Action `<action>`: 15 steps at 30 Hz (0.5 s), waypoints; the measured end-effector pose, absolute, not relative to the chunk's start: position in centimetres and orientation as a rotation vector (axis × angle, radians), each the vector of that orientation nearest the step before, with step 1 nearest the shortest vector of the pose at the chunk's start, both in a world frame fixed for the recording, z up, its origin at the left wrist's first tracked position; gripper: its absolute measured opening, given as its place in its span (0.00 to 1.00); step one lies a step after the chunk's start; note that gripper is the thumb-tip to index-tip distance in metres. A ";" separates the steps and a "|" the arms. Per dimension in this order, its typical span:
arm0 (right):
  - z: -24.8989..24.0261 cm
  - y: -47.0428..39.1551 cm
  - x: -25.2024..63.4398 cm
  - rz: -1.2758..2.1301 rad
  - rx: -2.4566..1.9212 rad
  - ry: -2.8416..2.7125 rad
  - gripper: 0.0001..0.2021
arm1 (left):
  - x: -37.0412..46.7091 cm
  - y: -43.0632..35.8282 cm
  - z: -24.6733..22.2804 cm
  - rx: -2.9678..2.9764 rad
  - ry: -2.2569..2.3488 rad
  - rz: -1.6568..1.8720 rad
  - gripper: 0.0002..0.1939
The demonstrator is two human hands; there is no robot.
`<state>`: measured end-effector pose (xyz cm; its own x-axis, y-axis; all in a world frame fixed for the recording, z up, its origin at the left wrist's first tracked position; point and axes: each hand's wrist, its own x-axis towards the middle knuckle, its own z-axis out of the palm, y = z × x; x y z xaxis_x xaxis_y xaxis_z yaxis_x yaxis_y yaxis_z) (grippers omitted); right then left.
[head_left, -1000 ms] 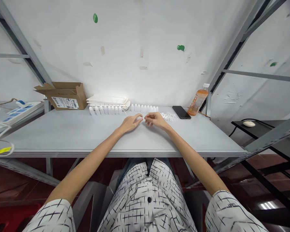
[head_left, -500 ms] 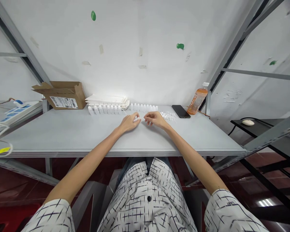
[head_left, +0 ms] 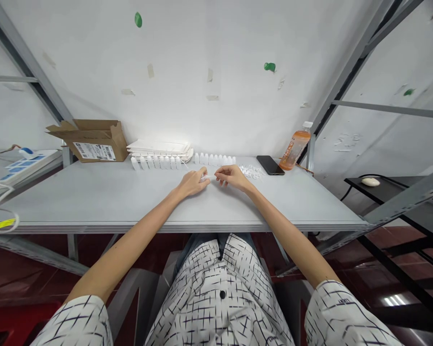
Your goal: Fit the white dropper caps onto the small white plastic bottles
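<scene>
My left hand [head_left: 194, 182] is closed around a small, translucent whitish thing [head_left: 203, 178] that looks like one of the little bottles; the fingers cover most of it. My right hand [head_left: 231, 176] faces it, thumb and fingertips pinched on a small white piece [head_left: 212, 177] in the narrow gap between the hands. Behind my left hand stands a row of small white bottles [head_left: 156, 163], and a second row of bottles [head_left: 215, 159] stands behind my right hand. A scattered pile of tiny white parts [head_left: 251, 172] lies just right of my right hand.
A stack of white flat packets [head_left: 159, 147] and an open cardboard box [head_left: 95, 142] are at the back left of the grey table [head_left: 111, 202]. Towards the back right lie a black phone [head_left: 270, 165] and a leaning bottle of orange drink [head_left: 295, 146]. Metal uprights frame both sides.
A white piece now shows between the fingertips of both hands, where a gap was before. Both hands stay in nearly the same place; the view has tilted slightly.
</scene>
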<state>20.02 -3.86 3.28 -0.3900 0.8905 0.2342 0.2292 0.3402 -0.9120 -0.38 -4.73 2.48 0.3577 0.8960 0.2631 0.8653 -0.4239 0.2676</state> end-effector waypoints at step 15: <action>3.3 -4.1 19.8 1.037 -0.986 -1.896 0.12 | 0.0 -5.1 2.3 2.695 1.590 0.458 0.14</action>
<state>19.81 -4.08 3.29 -0.4240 0.8728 0.2420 0.2674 0.3759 -0.8873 0.00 -5.07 2.32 0.4527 0.8538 0.2570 0.8597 -0.4944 0.1283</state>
